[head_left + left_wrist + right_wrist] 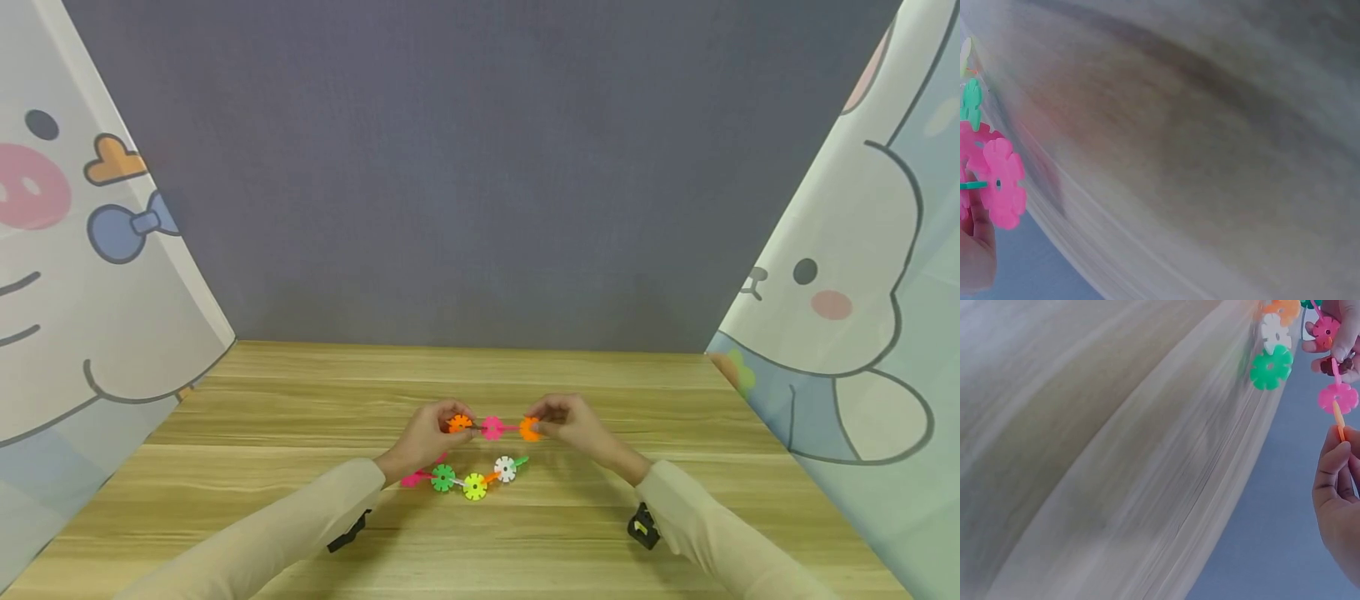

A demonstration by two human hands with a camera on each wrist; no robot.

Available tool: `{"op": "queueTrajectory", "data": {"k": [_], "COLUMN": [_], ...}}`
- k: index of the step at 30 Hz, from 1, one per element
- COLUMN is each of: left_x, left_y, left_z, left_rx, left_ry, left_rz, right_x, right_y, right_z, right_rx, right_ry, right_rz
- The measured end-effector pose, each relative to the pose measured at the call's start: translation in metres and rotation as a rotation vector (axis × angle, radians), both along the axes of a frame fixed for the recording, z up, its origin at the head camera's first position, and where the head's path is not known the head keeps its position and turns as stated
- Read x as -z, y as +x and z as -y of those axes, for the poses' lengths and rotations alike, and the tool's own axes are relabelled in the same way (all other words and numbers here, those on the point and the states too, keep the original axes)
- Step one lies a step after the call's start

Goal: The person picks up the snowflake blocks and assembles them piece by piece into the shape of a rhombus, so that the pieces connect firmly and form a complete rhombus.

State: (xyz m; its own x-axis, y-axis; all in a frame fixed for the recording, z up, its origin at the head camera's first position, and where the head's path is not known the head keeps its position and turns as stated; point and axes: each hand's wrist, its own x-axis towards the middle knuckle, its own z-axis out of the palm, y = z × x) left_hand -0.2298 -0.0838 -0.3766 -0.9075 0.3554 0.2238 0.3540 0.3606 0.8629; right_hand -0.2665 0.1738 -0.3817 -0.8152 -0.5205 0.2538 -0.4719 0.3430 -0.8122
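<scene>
A chain of slotted plastic flower discs hangs from both hands. My left hand (pixel 422 435) pinches it near an orange disc (pixel 459 424) at the left. Between the hands runs a pink disc (pixel 492 428). At the right, my right hand (pixel 576 425) pinches an orange disc (pixel 1339 422), seen edge-on in the right wrist view and slotted into a pink disc (pixel 1337 398). A nearer row curves from below the left hand: pink (pixel 411 480), green (pixel 442 477), yellow (pixel 475 487) and white (pixel 505 468), ending in a green disc (pixel 1271 367) apart from the right hand.
Beneath the hands is a wood-grain table (pixel 300 392). A dark grey panel (pixel 480 183) stands along its far edge. Cartoon-printed sheets flank it, with a pig (pixel 60 275) at the left and a rabbit (pixel 840 250) at the right.
</scene>
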Motion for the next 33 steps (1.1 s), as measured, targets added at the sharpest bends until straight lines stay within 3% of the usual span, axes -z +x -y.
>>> {"op": "queueTrajectory", "data": {"k": [10,21,29,33], "left_x": [0.0,0.003,0.027,0.03], "left_y": [0.0,-0.004,-0.023,-0.025], "left_z": [-0.001,-0.002,-0.001,-0.001], "left_rx": [0.014,0.053,0.072,0.082], "left_ry": [0.009,0.051,0.063,0.079], "left_rz": [0.008,0.039,0.063,0.088], "right_x": [-0.002,-0.004,-0.001,0.0], "right_y": [0.002,0.001,-0.001,-0.002], "right_z": [0.002,0.004,0.007,0.009], "right_rx": [0.017,0.02,0.041,0.045], "right_ry": [0.004,0.0,-0.005,-0.014], "right_rz": [0.113,0.143,0.146,0.146]}}
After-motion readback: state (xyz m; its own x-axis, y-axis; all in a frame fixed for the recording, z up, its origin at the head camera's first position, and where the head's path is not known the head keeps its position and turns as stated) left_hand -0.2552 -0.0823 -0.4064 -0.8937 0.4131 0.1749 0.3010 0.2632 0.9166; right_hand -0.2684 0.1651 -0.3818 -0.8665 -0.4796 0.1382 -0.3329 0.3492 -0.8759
